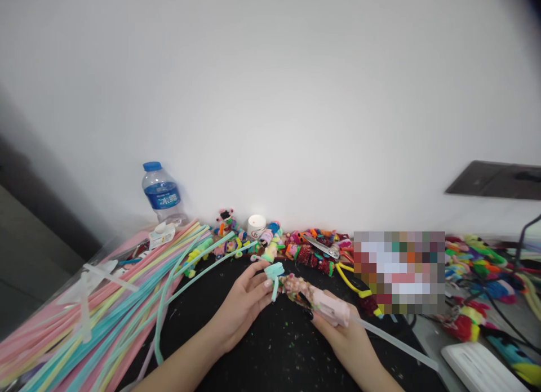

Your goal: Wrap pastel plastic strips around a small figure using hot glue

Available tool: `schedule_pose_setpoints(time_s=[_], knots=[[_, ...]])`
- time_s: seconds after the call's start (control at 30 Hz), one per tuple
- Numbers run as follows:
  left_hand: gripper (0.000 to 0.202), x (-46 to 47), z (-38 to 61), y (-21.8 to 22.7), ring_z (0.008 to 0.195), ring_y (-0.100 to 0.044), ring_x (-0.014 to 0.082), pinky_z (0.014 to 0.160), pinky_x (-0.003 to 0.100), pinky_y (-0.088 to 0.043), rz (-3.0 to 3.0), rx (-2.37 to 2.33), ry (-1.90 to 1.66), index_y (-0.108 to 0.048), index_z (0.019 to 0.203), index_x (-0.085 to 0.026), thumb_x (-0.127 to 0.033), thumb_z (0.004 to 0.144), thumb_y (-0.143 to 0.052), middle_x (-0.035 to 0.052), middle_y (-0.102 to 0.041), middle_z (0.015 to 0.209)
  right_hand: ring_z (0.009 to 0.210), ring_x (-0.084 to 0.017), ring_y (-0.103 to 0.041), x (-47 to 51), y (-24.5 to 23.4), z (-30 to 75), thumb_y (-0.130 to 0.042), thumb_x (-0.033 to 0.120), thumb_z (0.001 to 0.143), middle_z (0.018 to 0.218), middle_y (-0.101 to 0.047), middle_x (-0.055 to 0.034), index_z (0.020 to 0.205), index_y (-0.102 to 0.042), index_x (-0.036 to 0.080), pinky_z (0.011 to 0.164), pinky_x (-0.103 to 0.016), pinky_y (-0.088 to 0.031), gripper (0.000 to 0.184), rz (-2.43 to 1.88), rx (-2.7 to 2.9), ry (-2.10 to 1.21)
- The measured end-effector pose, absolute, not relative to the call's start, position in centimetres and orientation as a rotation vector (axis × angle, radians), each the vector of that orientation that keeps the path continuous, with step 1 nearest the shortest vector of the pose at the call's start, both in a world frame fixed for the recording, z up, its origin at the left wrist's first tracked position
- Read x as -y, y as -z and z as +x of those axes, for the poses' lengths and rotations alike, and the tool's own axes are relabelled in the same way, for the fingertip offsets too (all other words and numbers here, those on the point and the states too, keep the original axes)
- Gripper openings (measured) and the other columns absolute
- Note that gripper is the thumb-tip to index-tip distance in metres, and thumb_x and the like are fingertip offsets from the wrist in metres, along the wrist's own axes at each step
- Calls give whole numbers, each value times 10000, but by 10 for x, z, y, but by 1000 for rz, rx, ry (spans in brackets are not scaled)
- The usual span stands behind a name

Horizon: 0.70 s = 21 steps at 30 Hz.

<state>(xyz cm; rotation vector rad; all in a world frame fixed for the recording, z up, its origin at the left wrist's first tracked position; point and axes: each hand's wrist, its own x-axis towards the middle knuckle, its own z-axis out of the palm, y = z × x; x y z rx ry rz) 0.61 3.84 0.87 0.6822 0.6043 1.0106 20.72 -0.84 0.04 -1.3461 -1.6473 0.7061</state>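
Between the thumb and fingers of my left hand is a folded mint-green pipe cleaner piece, one short end hanging down. My right hand is wrapped round a pink hot glue gun, its front part crusted with speckled, beige-pink stuff. Out of the gun's back runs a long, whitish glue stick, slanting down to the right. The gun's nozzle end points left and lies close to the green piece; whether they touch, I cannot tell. Below both hands is a black mat with small coloured scraps.
Bundled pastel pipe cleaners spread over the left side, some reaching onto the mat. A water bottle and a white cup stand by the wall. Scissors lie among colourful fuzzy figures. A white power strip lies at right.
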Motion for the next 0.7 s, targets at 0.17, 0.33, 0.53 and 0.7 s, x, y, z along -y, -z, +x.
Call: schedule_pose_setpoints(time_s=[0.17,0.33,0.53,0.7], knots=[[331,-39,6,-9,928,-587,162,871,311,-427,674,-628,-1007,-592,1049,-226,-201,735,-693,50,-644,1015,645,-205,-641,9,2,207,-557,257,749,637,-657,-22,754,-643,177,579,-251,-524,118,-1359,1650,-644],[329,-39,6,-8,909,-596,152,852,298,-434,675,-624,-999,-596,1052,-231,-199,739,-691,44,-649,1027,595,-190,-620,9,3,209,-537,244,757,612,-641,-11,728,-633,195,540,-241,-509,111,-1385,1726,-570],[355,-39,6,-7,886,-608,149,830,290,-440,655,-620,-994,-589,1076,-221,-197,738,-695,53,-657,1012,507,-172,-579,9,3,208,-535,261,752,567,-612,3,664,-611,208,480,-234,-481,128,-1414,1720,-480],[342,-39,6,-8,886,-616,150,834,289,-446,643,-617,-988,-584,1075,-214,-187,750,-684,52,-661,1006,538,-177,-593,9,2,208,-529,250,760,583,-621,1,688,-623,204,492,-231,-484,127,-1411,1723,-502]])
